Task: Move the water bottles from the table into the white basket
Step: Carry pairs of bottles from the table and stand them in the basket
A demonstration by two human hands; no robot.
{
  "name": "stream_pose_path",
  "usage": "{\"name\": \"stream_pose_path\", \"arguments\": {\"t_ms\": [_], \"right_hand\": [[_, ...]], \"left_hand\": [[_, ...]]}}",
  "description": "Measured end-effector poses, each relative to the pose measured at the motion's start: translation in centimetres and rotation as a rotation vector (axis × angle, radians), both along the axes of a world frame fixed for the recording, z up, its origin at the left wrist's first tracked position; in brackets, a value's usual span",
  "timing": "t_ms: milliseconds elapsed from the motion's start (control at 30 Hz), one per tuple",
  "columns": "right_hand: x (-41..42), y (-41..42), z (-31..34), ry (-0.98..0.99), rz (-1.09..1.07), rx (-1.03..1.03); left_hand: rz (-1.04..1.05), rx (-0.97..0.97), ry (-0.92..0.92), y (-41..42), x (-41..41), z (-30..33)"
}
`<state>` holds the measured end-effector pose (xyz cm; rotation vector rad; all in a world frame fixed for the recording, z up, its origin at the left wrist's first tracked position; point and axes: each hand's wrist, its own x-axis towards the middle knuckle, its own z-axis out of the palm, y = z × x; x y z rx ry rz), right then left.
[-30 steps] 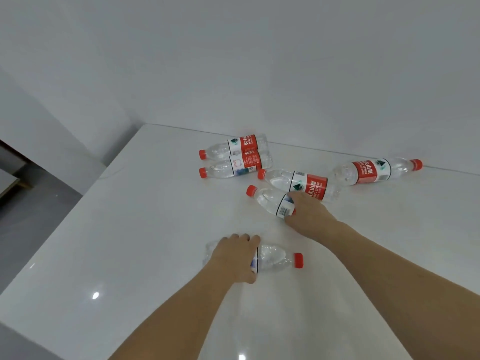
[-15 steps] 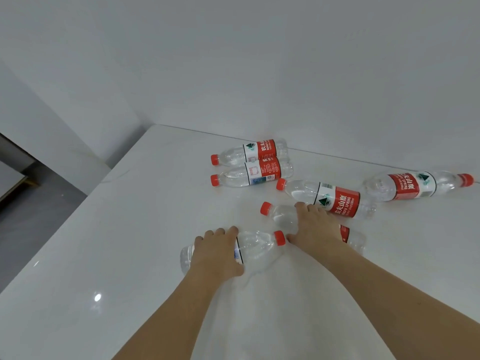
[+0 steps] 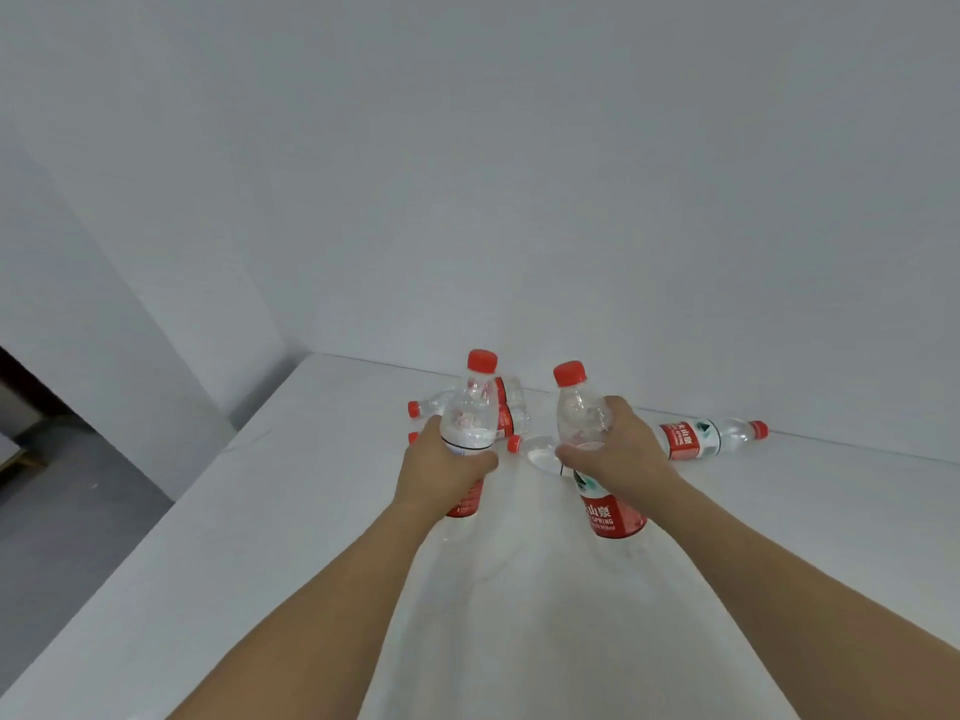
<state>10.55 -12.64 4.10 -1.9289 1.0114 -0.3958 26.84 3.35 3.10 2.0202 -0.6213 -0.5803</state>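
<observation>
Two bottles stand upright above the table (image 3: 260, 537), side by side: the left bottle (image 3: 470, 423) in the left hand (image 3: 441, 472), the right bottle (image 3: 584, 423) in the right hand (image 3: 618, 454). Behind them, toward the far edge, more bottles lie flat; one bottle (image 3: 701, 439) lies off to the right.

Clear bottles (image 3: 469, 423) carry red caps (image 3: 569, 374) and red-and-white labels (image 3: 691, 440); tabletop (image 3: 260, 537) glossy white, wall (image 3: 519, 174) grey.
</observation>
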Motion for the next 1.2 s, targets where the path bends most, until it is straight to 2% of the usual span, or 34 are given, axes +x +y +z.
{"name": "stream_pose_path", "arguments": {"t_ms": [200, 367, 633, 867, 1200], "right_hand": [[0.4, 1.8, 16.0, -0.369, -0.005, -0.036], [1.6, 5.0, 27.0, -0.67, -0.024, -0.029], [5.1, 13.1, 38.5, -0.846, 0.028, -0.116], [10.5, 22.3, 43.3, -1.008, 0.028, -0.158], [22.3, 34.9, 42.8, -1.003, 0.129, -0.087]], "left_hand": [[0.046, -0.237, -0.107, 1.0, 0.3, 16.8], [0.095, -0.433, -0.193, 4.3, 1.0, 28.1], [0.129, -0.643, -0.258, 11.8, 3.3, 40.1], [0.158, -0.722, -0.397, 22.2, 7.9, 46.1], [0.282, -0.69, -0.444, 36.6, 18.0, 45.1]]}}
